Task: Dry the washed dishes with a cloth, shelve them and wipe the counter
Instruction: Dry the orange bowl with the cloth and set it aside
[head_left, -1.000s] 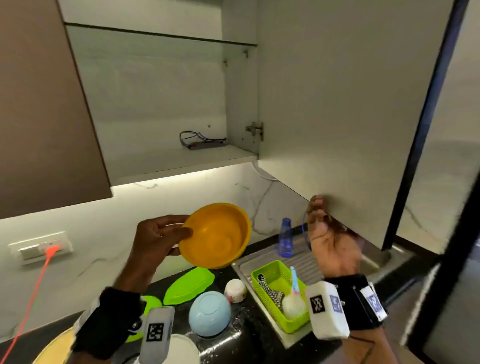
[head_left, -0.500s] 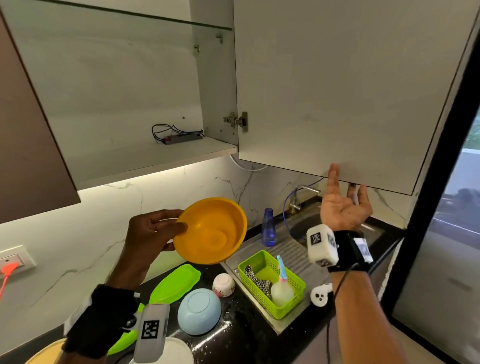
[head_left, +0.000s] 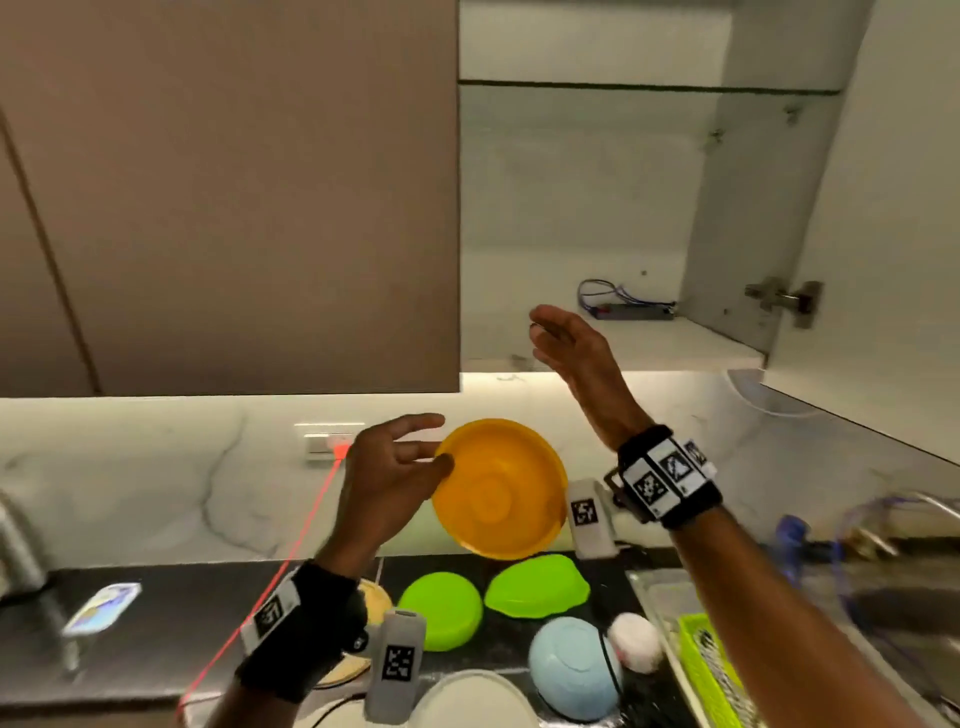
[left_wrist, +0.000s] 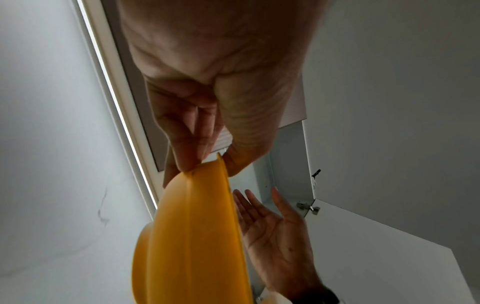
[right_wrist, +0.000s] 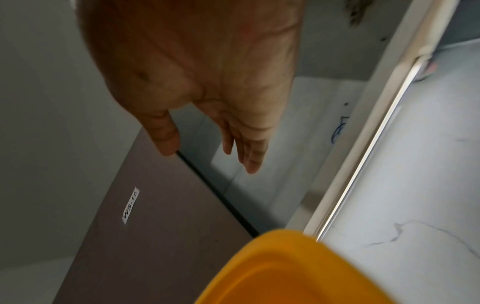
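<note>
One orange bowl (head_left: 500, 488) is pinched at its rim by the left hand (head_left: 390, 478), the right hand (head_left: 571, 345) spread empty at one o'clock before the bare cabinet shelf (head_left: 675, 345), several dishes (head_left: 537, 584) waiting unshelved at six o'clock.

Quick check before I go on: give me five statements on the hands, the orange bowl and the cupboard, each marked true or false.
1. The left hand pinches the orange bowl by its rim. True.
2. The right hand grips the cupboard door. False: it is open and holds nothing, raised in front of the cupboard shelf.
3. The orange bowl already stands on the shelf. False: it is held in the air above the counter.
4. The cupboard door on the right stands open. True.
5. The blue bowl lies upside down on the counter. True.
</note>
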